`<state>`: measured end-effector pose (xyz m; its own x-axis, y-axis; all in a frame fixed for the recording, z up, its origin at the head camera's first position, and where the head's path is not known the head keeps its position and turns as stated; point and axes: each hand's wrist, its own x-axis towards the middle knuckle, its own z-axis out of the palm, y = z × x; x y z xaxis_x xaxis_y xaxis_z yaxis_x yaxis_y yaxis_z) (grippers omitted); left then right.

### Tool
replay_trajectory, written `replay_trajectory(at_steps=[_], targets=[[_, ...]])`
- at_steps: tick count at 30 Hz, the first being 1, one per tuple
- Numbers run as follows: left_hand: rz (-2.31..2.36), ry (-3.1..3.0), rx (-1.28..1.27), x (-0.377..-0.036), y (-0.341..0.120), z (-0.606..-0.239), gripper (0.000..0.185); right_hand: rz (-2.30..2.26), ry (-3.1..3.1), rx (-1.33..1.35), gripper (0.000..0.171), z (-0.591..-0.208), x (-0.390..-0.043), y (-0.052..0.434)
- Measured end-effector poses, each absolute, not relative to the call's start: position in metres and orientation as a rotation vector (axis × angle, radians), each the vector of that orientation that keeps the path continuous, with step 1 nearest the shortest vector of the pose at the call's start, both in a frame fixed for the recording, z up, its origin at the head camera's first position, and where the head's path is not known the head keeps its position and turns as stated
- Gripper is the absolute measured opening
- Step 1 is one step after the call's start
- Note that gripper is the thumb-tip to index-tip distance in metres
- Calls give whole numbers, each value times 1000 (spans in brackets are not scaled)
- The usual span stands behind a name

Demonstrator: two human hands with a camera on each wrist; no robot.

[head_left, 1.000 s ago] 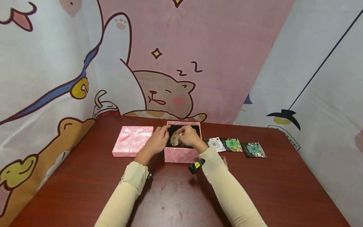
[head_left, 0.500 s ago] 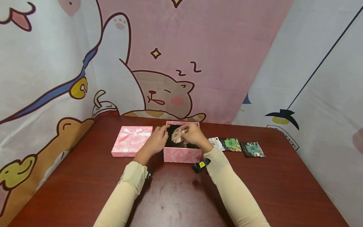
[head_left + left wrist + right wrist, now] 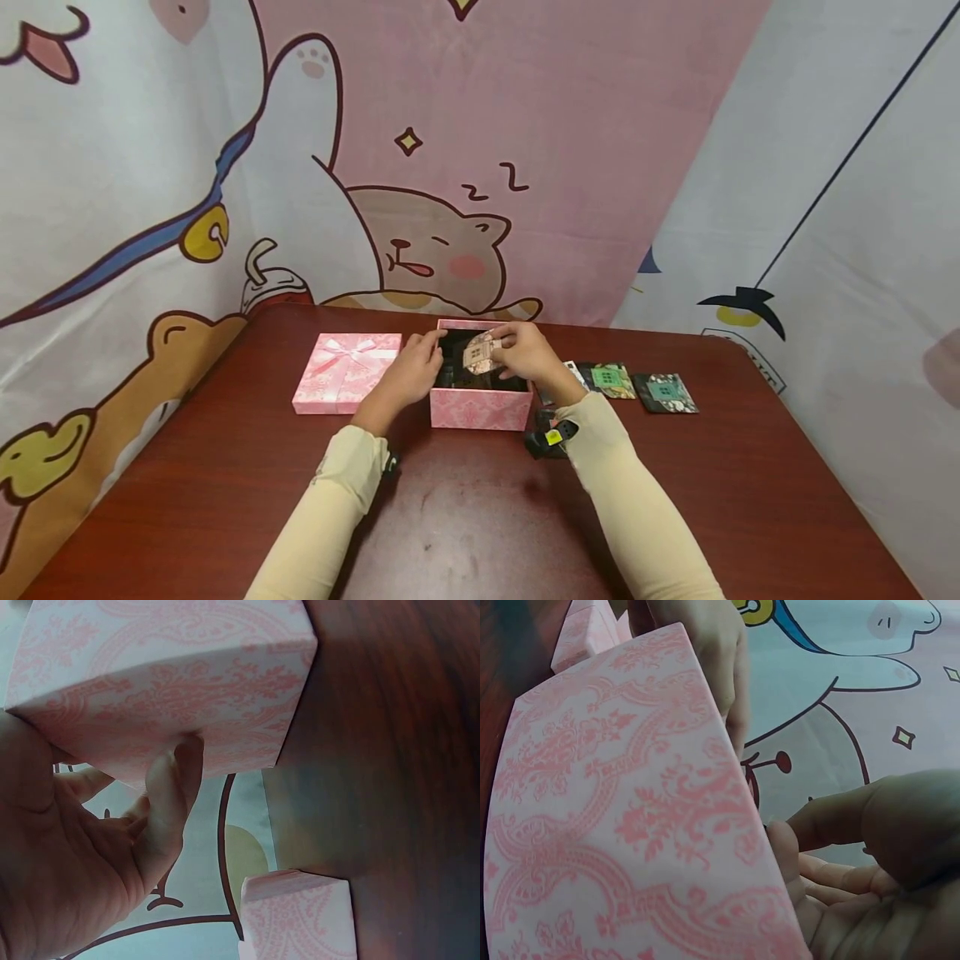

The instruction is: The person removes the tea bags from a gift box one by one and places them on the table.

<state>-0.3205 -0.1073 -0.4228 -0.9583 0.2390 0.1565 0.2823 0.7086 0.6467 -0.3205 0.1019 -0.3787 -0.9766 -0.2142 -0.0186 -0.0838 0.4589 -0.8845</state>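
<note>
An open pink patterned gift box (image 3: 480,411) with a dark inside stands mid-table in the head view. My left hand (image 3: 420,364) holds its left wall; in the left wrist view the thumb (image 3: 166,787) presses the wall's outside, while the other fingers are partly hidden. Over the box's opening, my right hand (image 3: 528,352) pinches a flat sachet (image 3: 480,353) with a tan label by its right side. Dark contents below it are too dim to make out. In the right wrist view the box wall hides the sachet.
Left of the box lies its pink lid (image 3: 348,368) with a ribbon bow. To the right are a green-labelled sachet (image 3: 609,379), a teal-labelled sachet (image 3: 666,392) and a white one (image 3: 576,372), partly hidden by the right arm. A patterned cloth (image 3: 585,167) hangs behind the table.
My right hand has moved right and slightly up with the sachet, showing more of the box's dark inside. The left hand keeps its hold on the box wall.
</note>
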Motion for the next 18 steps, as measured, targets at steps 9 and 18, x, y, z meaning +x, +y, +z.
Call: replay_trajectory(at_steps=[9, 18], targets=[[-1085, -2841, -465, -320, -107, -422, 45, -1563, 2572, -249, 37, -372, -311, 120], [-1087, -2810, -467, -321, -107, -425, 44, -1626, 2546, -260, 38, -371, -303, 142]])
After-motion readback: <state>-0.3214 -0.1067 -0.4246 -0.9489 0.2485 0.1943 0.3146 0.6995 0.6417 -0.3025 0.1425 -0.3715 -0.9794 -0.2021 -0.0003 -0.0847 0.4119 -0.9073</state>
